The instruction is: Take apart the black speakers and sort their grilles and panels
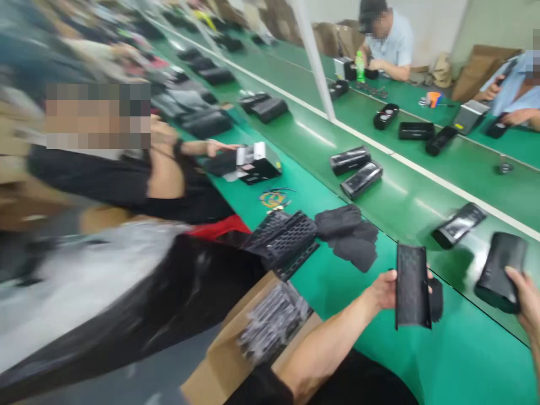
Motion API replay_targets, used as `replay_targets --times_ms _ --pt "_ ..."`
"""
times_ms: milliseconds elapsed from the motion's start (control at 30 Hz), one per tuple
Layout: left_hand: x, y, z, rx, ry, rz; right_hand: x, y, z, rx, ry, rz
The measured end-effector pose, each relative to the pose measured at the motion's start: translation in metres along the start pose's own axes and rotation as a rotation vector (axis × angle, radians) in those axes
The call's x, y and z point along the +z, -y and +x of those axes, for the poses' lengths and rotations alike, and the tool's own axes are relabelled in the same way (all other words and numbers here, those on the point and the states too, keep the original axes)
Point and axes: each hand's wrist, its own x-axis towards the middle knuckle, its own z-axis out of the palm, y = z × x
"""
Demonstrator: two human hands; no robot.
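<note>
My left hand point(385, 289) grips a long black plastic cover point(412, 287) by its sides, held upright over the green table with its ribbed, hollow face showing. Behind its right edge is a dark flat piece point(437, 301); whether I hold it too cannot be seen. At the far right, my right hand point(525, 292) is closed on the lower right side of a rounded black housing point(502, 267), tilted above the conveyor belt. Part of this hand runs out of the frame. Near my left arm lie dark pads point(352, 233) and a stack of perforated black covers point(291, 233).
A green conveyor belt point(312, 135) carries several black housings point(459, 225). An open carton point(230, 343) of plastic-wrapped parts stands by my left forearm. A co-worker point(166, 169) sits to the left near a boxy unit point(257, 162); other people point(390, 45) work across the belt.
</note>
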Motion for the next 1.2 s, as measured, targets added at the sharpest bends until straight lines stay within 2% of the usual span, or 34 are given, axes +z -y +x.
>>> replay_targets --times_ms 100,267,400,567,733,933,1100,1200 --pt "0.0 0.001 0.002 0.01 0.03 -0.027 -0.006 0.005 -0.053 -0.031 0.067 -0.072" --pt "0.013 0.012 0.006 -0.057 0.083 -0.015 0.006 0.021 -0.151 -0.201 0.222 -0.266" --pt "0.022 0.027 0.006 -0.03 0.073 0.006 0.021 0.028 -0.197 -0.287 0.235 -0.439" --pt "0.029 0.032 -0.001 0.001 0.093 0.058 0.036 0.026 -0.213 -0.353 0.212 -0.516" --pt "0.035 0.032 -0.009 0.018 0.126 0.062 0.037 0.024 -0.222 -0.373 0.23 -0.534" --pt "0.034 0.038 -0.009 0.006 0.151 0.057 0.031 0.023 -0.229 -0.343 0.226 -0.545" --pt "0.031 0.041 -0.004 -0.032 0.116 0.08 0.034 0.027 -0.231 -0.276 0.214 -0.554" --pt "0.039 0.042 -0.003 -0.022 0.089 0.074 0.029 0.034 -0.226 -0.256 0.253 -0.556"
